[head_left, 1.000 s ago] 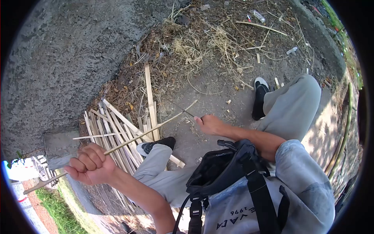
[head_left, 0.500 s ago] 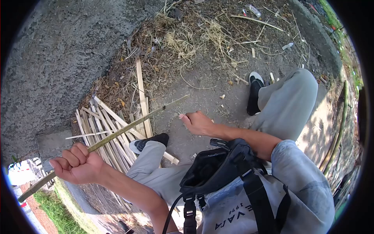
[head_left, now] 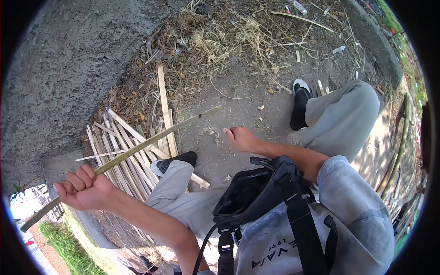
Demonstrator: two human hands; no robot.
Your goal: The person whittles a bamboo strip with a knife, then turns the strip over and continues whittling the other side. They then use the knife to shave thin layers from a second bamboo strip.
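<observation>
My left hand is wrapped round a long greenish bamboo strip. The strip slants up to the right across the view, with a dark node near its far end and its other end running out behind my fist at lower left. My right hand is closed, thumb on top, a little below and right of the strip's far tip and apart from it. Whatever its fingers may hold is hidden. Beneath the strip lies a pile of pale split bamboo slats, beside my left foot.
An open black waist bag hangs at my front. Fibrous shavings and dry leaves litter the ground ahead. A rough concrete slab rises at left. Bamboo poles lie far right. My right foot stands at centre right.
My right hand has moved slightly right, farther from the strip's tip. The left hand and the strip have shifted slightly left and up in view, still held.
</observation>
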